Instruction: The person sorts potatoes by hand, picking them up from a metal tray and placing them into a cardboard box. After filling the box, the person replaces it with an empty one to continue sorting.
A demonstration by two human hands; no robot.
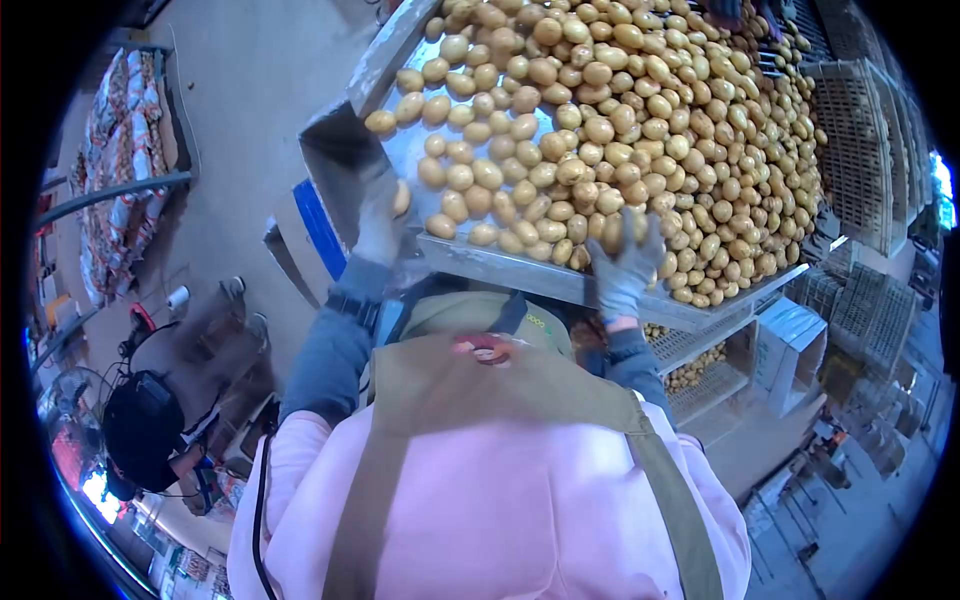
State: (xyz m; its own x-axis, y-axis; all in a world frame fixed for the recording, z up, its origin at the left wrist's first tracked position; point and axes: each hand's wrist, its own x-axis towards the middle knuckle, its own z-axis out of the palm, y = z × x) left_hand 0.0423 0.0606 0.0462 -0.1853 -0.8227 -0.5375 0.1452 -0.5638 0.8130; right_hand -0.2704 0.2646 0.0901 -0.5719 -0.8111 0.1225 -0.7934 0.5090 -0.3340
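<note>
A wide metal sorting table [505, 262] carries a heap of yellow-brown potatoes [690, 130], thick on the right and thinning out to the left. My left hand [378, 225], in a pale glove and slightly blurred, is at the table's left corner beside a grey box-like chute [345, 150]. A single potato [401, 198] shows at its fingers, which are closed on it. At the near edge, my gloved right hand [630, 268] reaches into the heap with its thumb and fingers around another potato [612, 232].
Stacked plastic crates [850, 150] stand to the right. Below the table are a crate of potatoes [700, 365] and a white-blue carton [790, 335]. Filled sacks [125, 170] lie at far left. A person's hand [725, 12] shows at the far edge; another person [150, 410] is at lower left.
</note>
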